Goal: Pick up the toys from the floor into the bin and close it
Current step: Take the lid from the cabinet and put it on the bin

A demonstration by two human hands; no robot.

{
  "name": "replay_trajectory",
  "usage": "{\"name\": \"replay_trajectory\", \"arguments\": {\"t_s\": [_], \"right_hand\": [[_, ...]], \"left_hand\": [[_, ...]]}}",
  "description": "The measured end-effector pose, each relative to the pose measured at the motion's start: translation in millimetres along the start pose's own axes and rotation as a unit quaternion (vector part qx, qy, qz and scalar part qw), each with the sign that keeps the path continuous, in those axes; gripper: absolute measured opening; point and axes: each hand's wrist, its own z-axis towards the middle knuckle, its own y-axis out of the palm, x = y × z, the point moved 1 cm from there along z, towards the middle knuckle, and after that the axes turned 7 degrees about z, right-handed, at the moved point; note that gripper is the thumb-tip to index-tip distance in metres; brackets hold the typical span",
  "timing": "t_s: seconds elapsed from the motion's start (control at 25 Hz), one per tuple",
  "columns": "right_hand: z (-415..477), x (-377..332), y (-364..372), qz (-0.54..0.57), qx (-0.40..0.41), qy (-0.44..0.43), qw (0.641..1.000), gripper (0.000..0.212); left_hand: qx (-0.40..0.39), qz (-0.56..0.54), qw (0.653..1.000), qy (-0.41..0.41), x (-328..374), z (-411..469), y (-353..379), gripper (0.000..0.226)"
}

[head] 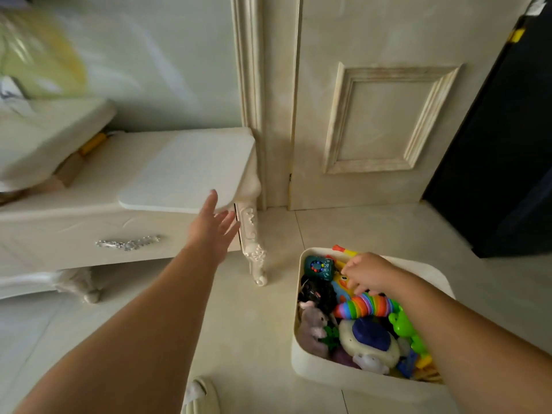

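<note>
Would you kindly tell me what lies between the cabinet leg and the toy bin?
Head view: only bare floor between the cabinet leg and the bin.

Illumination is soft, dim and diffuse, with a greenish-cream cast. The upper-left bedding (pixel 35 55) is heavily motion-blurred. The door frame (pixel 248 85) bows from wide-angle distortion. The dark panel (pixel 507 144) at right is underexposed. Faint shadows lie on the floor (pixel 268 324) under the bench (pixel 89 222).
</note>
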Motion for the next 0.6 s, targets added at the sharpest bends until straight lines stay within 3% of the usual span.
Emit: {"name": "replay_trajectory", "arguments": {"t_s": [0.12, 0.28, 0.4, 0.48, 0.6], "right_hand": [[-4, -9, 15, 0.030, 0.025, -0.034, 0.999, 0.029], [-13, -24, 25, 0.107, 0.059, -0.049, 0.991, 0.023], [-12, -24, 19, 0.191, 0.126, -0.049, 0.972, 0.026], [-15, -24, 11, 0.329, 0.162, -0.024, 0.930, 0.021], [-22, -13, -17, 0.496, 0.292, -0.011, 0.818, 0.051]], "left_hand": [[0.028, -0.062, 0.998, 0.008, 6, 3, -10, 0.062], [0.077, -0.053, 0.994, 0.056, 10, -3, -5, 0.023], [0.005, -0.071, 0.996, 0.060, 13, -15, 5, 0.022], [-0.052, -0.031, 0.997, 0.047, 11, -28, 11, 0.023], [-0.143, 0.106, 0.984, -0.002, 3, -56, 22, 0.019]]}}
